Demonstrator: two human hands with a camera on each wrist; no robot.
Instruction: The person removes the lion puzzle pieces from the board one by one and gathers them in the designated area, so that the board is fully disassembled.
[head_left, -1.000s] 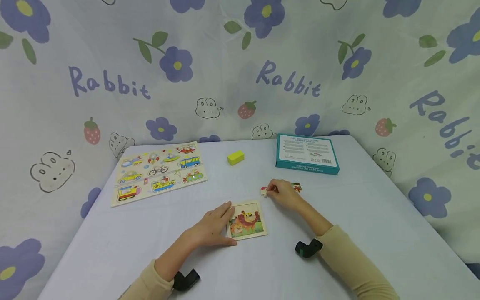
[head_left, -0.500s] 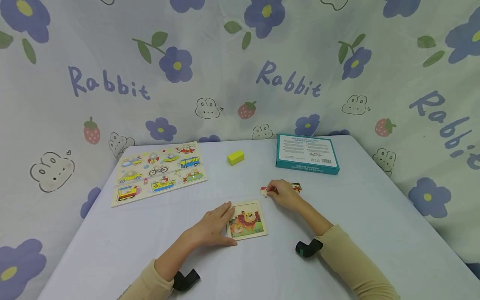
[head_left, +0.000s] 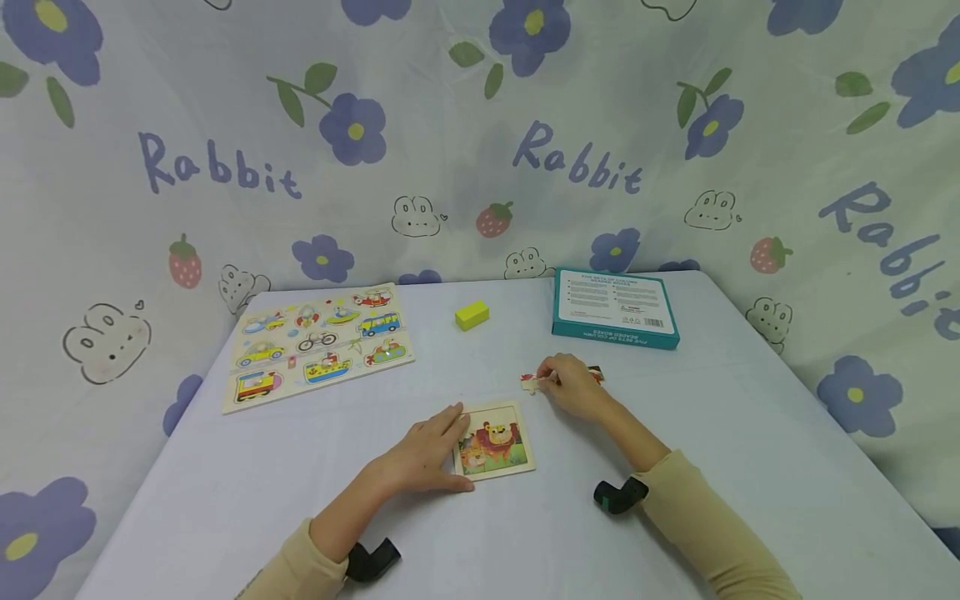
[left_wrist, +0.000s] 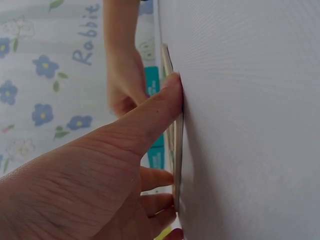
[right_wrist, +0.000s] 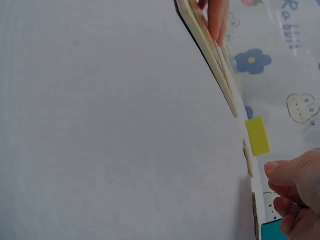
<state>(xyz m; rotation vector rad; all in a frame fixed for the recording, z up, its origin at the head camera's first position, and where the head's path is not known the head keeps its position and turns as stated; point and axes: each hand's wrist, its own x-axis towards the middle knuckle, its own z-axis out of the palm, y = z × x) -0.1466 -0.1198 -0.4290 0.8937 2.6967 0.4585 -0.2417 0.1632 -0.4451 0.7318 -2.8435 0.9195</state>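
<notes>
Wooden lion puzzle point(head_left: 497, 445) lay against left hand point(head_left: 427, 454), grip released. Right hand point(head_left: 572, 388) covered loose pieces point(head_left: 529, 382), couldn't tell its grip; crowded fingers could've nudged neighbouring pieces.

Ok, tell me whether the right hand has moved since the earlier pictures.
Yes, slightly: in the head view, the right hand has shifted rightward and a little toward the teal box, which has stayed put.

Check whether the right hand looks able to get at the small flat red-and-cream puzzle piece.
Probably yes: the piece lies close beside the right hand with nothing visible between them, and the left hand rests apart, on the square wooden lion puzzle.
</notes>
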